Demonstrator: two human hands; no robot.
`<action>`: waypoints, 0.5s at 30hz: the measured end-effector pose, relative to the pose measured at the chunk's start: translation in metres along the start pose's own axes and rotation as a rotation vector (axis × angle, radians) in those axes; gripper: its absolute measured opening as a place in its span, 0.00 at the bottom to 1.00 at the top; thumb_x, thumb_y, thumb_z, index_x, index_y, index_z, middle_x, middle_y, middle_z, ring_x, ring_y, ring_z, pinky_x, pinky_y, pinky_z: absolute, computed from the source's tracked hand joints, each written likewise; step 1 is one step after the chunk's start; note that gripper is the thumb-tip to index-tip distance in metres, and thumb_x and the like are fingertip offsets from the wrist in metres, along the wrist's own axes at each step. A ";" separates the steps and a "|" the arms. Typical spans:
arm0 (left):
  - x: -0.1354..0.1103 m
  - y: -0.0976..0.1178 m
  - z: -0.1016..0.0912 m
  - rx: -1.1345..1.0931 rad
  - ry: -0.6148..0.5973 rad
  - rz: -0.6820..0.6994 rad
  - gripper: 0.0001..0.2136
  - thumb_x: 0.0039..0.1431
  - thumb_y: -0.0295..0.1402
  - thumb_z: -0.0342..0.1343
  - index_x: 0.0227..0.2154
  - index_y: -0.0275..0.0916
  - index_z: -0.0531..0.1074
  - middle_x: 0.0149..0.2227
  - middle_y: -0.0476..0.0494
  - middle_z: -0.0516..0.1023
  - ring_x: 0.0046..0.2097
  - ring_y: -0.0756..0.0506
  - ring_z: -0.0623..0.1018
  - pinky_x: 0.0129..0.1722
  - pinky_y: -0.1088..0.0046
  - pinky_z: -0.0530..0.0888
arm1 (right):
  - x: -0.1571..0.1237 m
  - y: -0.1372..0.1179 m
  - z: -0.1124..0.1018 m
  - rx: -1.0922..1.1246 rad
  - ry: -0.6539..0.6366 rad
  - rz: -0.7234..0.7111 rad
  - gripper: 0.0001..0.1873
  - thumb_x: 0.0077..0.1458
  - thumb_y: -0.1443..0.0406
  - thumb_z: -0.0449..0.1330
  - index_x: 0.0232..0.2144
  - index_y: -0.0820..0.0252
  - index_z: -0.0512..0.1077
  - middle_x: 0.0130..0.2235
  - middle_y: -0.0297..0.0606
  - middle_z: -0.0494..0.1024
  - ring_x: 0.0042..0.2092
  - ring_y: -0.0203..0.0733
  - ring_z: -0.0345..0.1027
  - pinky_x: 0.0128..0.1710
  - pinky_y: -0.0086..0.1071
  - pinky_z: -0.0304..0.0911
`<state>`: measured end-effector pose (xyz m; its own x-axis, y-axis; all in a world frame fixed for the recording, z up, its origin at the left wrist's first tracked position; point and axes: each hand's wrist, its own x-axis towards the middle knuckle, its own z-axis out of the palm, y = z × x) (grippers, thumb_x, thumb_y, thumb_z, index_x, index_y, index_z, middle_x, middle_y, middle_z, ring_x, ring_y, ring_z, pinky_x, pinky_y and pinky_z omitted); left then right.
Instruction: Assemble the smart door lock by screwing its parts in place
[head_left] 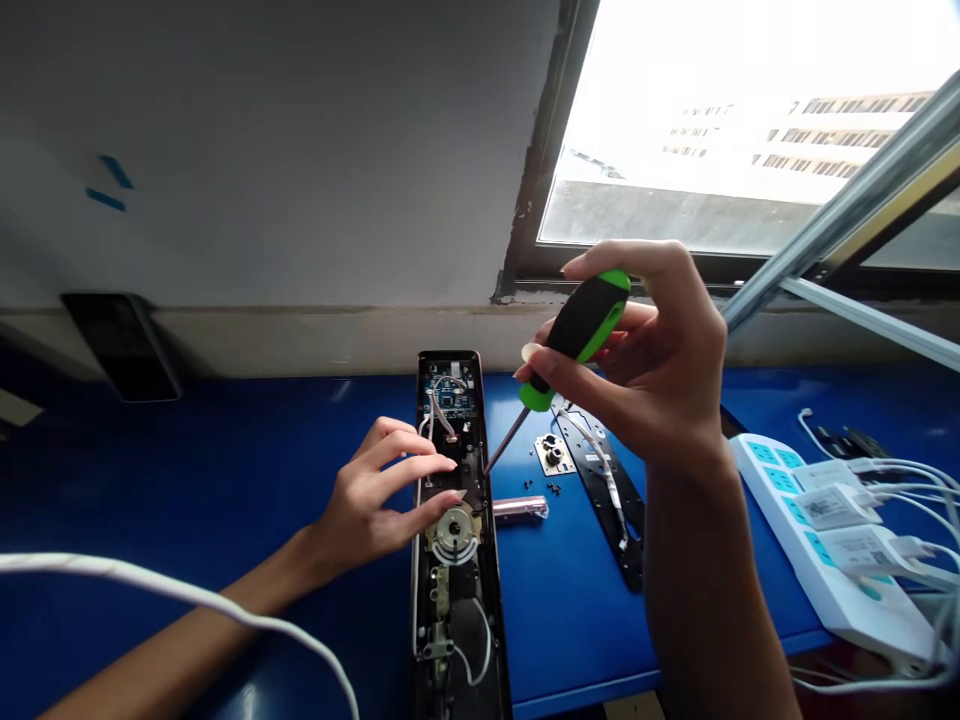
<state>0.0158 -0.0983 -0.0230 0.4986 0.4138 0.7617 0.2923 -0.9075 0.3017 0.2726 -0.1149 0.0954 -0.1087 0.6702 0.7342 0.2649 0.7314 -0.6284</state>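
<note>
My right hand [660, 370] grips a green-and-black screwdriver [581, 330] by its handle. The shaft slants down to the left, and its tip is at the right rim of a long black housing [480, 580] that looks like a door lock body. Whether the tip touches a screw is too small to tell. Over the housing's left edge lies my left hand [390, 490], thumb and fingers apart, with nothing visible between them. Inside the housing are a blue circuit board [448, 398], white wires and a round metal part [454, 530].
Right of the housing lie a small square plate [553, 455], several tiny screws [553, 488], a shiny cylinder [519, 509] and a long black panel [600, 470] with wires. A white power strip [817, 540] holds several chargers. A dark slab-shaped device [124, 345] leans on the wall. A white cable [187, 590] crosses lower left.
</note>
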 end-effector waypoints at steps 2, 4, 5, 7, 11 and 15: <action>-0.005 -0.001 0.001 0.000 0.022 -0.029 0.10 0.63 0.32 0.69 0.45 0.42 0.79 0.39 0.44 0.80 0.43 0.43 0.73 0.44 0.63 0.77 | 0.000 0.001 0.009 0.013 -0.002 -0.021 0.26 0.54 0.69 0.74 0.51 0.52 0.70 0.38 0.29 0.80 0.35 0.38 0.82 0.35 0.33 0.84; -0.006 -0.002 0.001 -0.004 0.019 -0.034 0.09 0.62 0.32 0.70 0.44 0.42 0.79 0.39 0.44 0.80 0.42 0.43 0.73 0.44 0.64 0.77 | 0.001 0.004 0.016 0.026 -0.010 -0.042 0.26 0.53 0.69 0.75 0.51 0.53 0.70 0.38 0.29 0.81 0.35 0.39 0.82 0.35 0.34 0.84; -0.006 -0.004 0.000 -0.005 0.020 -0.028 0.09 0.62 0.32 0.70 0.44 0.42 0.80 0.38 0.44 0.80 0.42 0.44 0.73 0.43 0.64 0.76 | 0.000 0.005 0.019 0.029 -0.011 -0.048 0.26 0.53 0.68 0.75 0.51 0.53 0.70 0.37 0.29 0.81 0.35 0.39 0.82 0.35 0.34 0.84; -0.003 -0.007 -0.001 -0.016 0.035 0.006 0.09 0.61 0.32 0.71 0.42 0.41 0.80 0.37 0.45 0.80 0.41 0.44 0.73 0.42 0.66 0.76 | 0.000 0.008 0.024 0.033 0.005 -0.064 0.26 0.53 0.68 0.75 0.51 0.52 0.71 0.37 0.29 0.81 0.35 0.39 0.82 0.34 0.34 0.84; -0.001 -0.014 -0.003 -0.035 0.047 0.063 0.10 0.59 0.34 0.73 0.40 0.38 0.80 0.35 0.44 0.81 0.39 0.44 0.72 0.39 0.67 0.75 | 0.000 0.010 0.030 0.022 0.046 -0.122 0.29 0.49 0.67 0.78 0.50 0.49 0.72 0.38 0.28 0.79 0.35 0.39 0.82 0.32 0.33 0.84; -0.001 -0.015 -0.004 -0.045 0.054 0.056 0.08 0.59 0.30 0.72 0.39 0.38 0.80 0.35 0.44 0.81 0.39 0.45 0.71 0.39 0.67 0.75 | 0.000 0.009 0.034 -0.010 0.059 -0.135 0.29 0.49 0.65 0.78 0.50 0.46 0.72 0.38 0.29 0.78 0.36 0.40 0.82 0.32 0.34 0.84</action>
<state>0.0075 -0.0854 -0.0261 0.4677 0.3593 0.8075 0.2275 -0.9318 0.2828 0.2427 -0.1039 0.0806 -0.0878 0.5572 0.8257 0.2617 0.8127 -0.5206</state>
